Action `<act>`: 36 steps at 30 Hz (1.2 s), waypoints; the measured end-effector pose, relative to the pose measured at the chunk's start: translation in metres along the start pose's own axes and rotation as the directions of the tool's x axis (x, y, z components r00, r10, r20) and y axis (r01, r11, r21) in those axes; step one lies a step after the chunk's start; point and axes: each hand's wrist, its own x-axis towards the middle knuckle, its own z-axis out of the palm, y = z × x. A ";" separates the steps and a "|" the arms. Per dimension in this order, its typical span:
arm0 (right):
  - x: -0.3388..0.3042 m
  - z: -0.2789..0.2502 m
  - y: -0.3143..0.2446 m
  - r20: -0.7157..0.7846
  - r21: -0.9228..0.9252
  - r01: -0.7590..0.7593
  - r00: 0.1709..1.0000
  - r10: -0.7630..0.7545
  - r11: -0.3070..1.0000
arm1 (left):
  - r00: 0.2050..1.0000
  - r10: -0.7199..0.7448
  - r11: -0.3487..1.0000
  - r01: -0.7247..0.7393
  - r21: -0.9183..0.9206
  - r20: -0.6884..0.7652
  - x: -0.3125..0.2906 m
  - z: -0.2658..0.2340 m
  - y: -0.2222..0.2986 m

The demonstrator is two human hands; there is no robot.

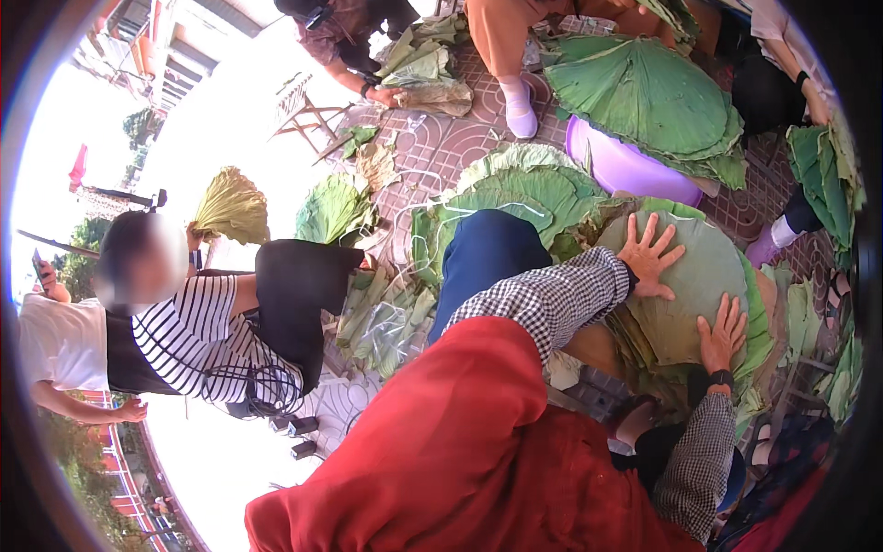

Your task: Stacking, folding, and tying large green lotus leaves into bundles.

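A stack of large, round, pale green lotus leaves (pixel 685 308) lies in front of me, with brownish folded leaves along its lower edge. My left hand (pixel 651 258) rests flat on the top leaf, fingers spread wide. Closer to the right edge of that leaf, my right hand (pixel 722 333) also presses down with its fingers apart. Both arms wear black-and-white checked sleeves, and a dark watch is on the right wrist. Neither hand holds anything. What supports the stack is mostly hidden.
Another pile of green leaves (pixel 524 189) lies just beyond my left arm. Past it, a big leaf stack (pixel 644 92) tops a purple tub (pixel 635 170). Co-workers sit around; one in a striped shirt (pixel 207 340) holds a yellowish leaf bundle (pixel 230 207). Patterned paving (pixel 432 152) shows between piles.
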 end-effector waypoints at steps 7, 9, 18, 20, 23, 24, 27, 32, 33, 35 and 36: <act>0.005 -0.001 0.004 -0.020 -0.001 -0.012 1.000 0.012 1.000 | 0.997 -0.008 1.000 0.007 0.008 0.073 0.002 -0.007 0.000; 0.004 -0.001 0.008 0.012 0.017 -0.037 0.999 0.037 0.999 | 0.994 -0.009 1.000 0.009 0.000 0.109 0.001 -0.020 0.001; -0.045 -0.029 -0.009 -0.037 0.043 -0.071 0.997 0.072 0.997 | 0.981 -0.100 0.990 0.082 0.117 0.165 -0.074 -0.052 -0.008; -0.058 -0.034 -0.016 0.045 0.017 -0.159 0.986 0.158 0.987 | 0.985 -0.082 0.994 0.068 0.091 0.152 -0.083 -0.049 -0.012; -0.069 -0.024 -0.020 0.147 -0.006 -0.253 0.957 0.251 0.967 | 0.982 -0.153 0.988 0.151 0.023 0.107 -0.090 -0.031 -0.017; -0.071 -0.013 -0.022 0.087 -0.072 -0.239 0.966 0.245 0.968 | 0.987 -0.140 0.990 0.140 0.004 0.076 -0.090 -0.023 -0.020; -0.074 0.009 -0.016 -0.013 0.024 -0.216 0.976 0.216 0.976 | 0.995 -0.097 0.995 0.097 -0.004 -0.014 -0.085 0.001 -0.028; -0.076 0.006 -0.016 0.022 0.076 -0.244 0.970 0.243 0.967 | 0.997 -0.061 0.996 0.058 0.070 0.043 -0.077 0.001 -0.025; -0.076 0.002 -0.019 0.024 0.087 -0.231 0.973 0.230 0.969 | 0.993 -0.091 0.992 0.083 0.096 0.071 -0.078 -0.004 -0.023; -0.076 -0.009 -0.021 0.023 0.103 -0.223 0.975 0.222 0.969 | 0.984 -0.134 0.984 0.118 0.132 0.121 -0.080 -0.014 -0.016; -0.077 -0.015 -0.019 0.049 0.144 -0.206 0.978 0.201 0.968 | 0.987 -0.117 0.986 0.103 0.135 0.106 -0.080 -0.019 -0.012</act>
